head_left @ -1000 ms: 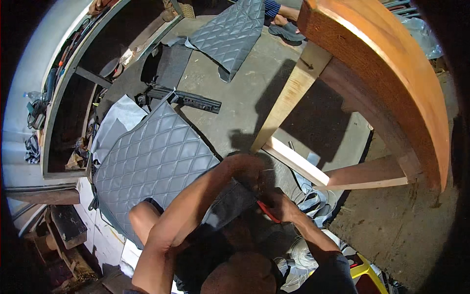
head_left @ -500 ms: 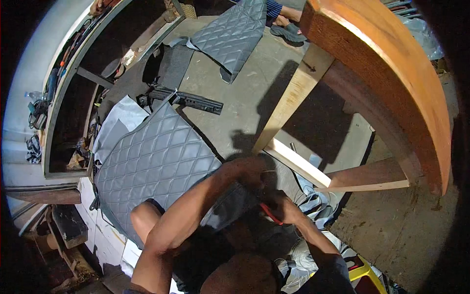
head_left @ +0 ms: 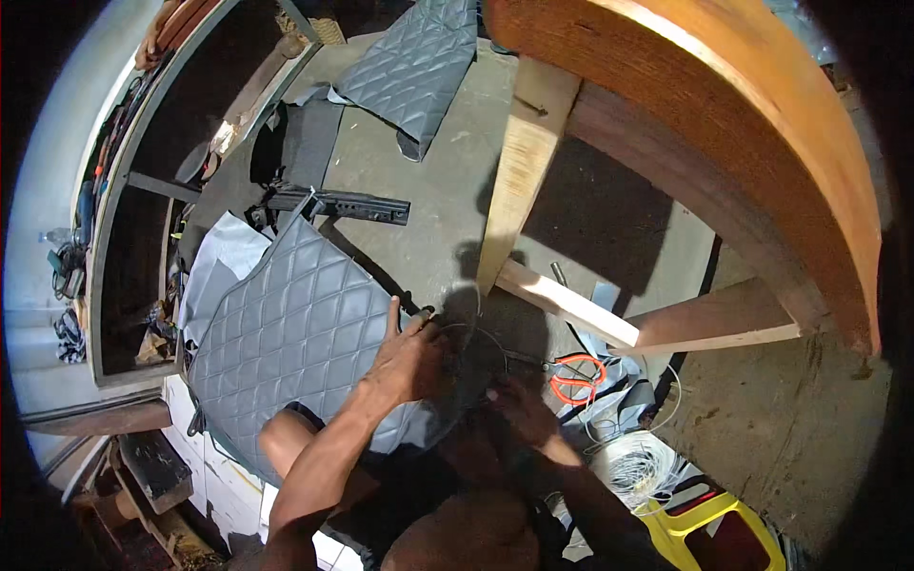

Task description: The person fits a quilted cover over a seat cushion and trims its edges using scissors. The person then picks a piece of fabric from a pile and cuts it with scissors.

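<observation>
One grey quilted panel [head_left: 295, 314] lies left of centre, beside the bare knee [head_left: 283, 440], with its right edge next to the hands. The left hand [head_left: 411, 366] is over that edge, thumb up and the other fingers bent; can't tell if they're pinching anything. The right hand [head_left: 519, 414] is just beside it in deep shadow, so no idea whether it's gripping something. A thin wire [head_left: 506, 354] loops between the two, so my guess is the step in hand is working wire at the panel's edge. Next move probably calls for keeping the edge steady and the loop untangled. Orange-handled pliers [head_left: 553, 367] lie right by the right hand, with the wire coil [head_left: 636, 468] further down. Past those there's a big wooden frame [head_left: 685, 71], plus a second quilted piece [head_left: 414, 71] up top.
</observation>
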`<state>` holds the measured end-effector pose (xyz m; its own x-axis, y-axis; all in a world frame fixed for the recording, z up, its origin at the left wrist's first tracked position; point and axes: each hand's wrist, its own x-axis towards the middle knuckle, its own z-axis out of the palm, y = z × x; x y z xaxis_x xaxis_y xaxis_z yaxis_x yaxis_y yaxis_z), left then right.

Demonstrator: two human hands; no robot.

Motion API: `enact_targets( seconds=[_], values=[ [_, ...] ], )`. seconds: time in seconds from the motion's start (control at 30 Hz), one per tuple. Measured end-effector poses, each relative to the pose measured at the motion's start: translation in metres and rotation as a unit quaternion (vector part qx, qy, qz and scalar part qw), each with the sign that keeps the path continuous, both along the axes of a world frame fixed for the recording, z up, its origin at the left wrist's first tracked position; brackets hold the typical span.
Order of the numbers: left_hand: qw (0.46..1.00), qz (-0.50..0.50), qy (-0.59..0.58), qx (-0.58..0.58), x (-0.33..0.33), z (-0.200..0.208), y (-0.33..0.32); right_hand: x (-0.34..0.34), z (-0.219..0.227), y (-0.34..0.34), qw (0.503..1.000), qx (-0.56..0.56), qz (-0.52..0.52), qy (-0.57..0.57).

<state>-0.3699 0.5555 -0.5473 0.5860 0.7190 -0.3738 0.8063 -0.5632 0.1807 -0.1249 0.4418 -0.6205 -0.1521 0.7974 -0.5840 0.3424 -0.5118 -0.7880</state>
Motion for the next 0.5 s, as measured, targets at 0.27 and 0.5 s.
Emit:
enact_targets(
  seconds=[0.27,0.5],
  values=[
    [0.994,0.087,0.020,-0.060,0.018,-0.001,0.008,-0.095,-0.043,0.018,0.824,-0.270,-0.303,0.395],
    [0.998,0.059,0.011,-0.031,0.011,-0.011,0.007,-0.154,-0.090,0.017,0.792,-0.058,-0.289,0.535]
  ],
)
